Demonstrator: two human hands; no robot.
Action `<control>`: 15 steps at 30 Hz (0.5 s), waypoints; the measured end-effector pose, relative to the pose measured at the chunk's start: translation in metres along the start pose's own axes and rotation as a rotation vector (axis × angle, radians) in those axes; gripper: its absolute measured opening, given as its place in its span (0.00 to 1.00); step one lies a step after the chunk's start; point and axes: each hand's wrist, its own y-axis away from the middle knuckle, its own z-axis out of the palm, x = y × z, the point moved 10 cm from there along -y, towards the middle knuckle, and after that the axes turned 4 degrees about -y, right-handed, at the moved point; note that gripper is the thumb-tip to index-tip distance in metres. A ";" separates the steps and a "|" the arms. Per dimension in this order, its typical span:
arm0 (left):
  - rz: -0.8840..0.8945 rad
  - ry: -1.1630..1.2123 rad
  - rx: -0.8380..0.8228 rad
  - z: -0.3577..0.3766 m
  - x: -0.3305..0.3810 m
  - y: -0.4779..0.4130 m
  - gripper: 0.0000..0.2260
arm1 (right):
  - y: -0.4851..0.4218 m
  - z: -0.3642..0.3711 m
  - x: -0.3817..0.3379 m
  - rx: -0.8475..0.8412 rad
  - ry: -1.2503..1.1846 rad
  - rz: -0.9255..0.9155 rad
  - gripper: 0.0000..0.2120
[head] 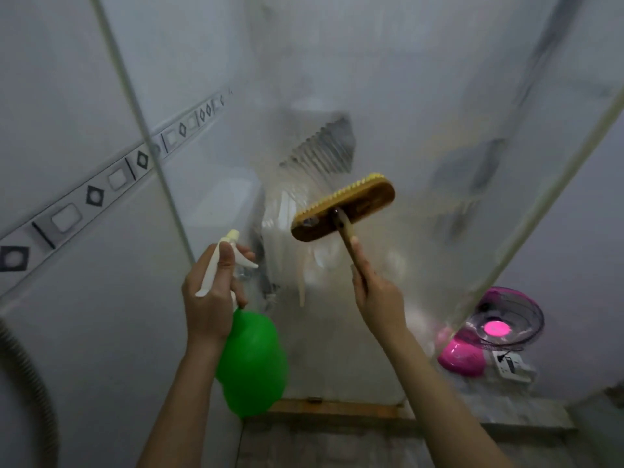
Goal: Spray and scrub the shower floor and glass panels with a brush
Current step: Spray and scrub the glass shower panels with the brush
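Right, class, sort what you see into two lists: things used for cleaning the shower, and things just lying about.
In use: green spray bottle, held by the left hand; brush, held by the right hand; glass panel.
Lying about: pink fan; grey corrugated hose.

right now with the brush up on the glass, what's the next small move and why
Probably sweep the brush sideways over the hazy glass panel beside it. The right hand grips the handle with the bristles turned to the glass, and only one patch just above the brush looks streaked clear. The left hand holds the spray bottle ready.
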 end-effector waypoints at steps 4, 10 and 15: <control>-0.017 -0.023 -0.002 -0.004 -0.006 0.001 0.14 | -0.059 0.043 -0.071 -0.021 0.132 -0.216 0.24; -0.032 -0.012 0.026 -0.020 -0.016 0.000 0.17 | 0.026 0.027 0.006 -0.143 0.160 -0.108 0.24; -0.049 -0.075 0.029 -0.027 -0.023 0.004 0.18 | -0.010 0.082 -0.043 -0.211 0.172 -0.165 0.38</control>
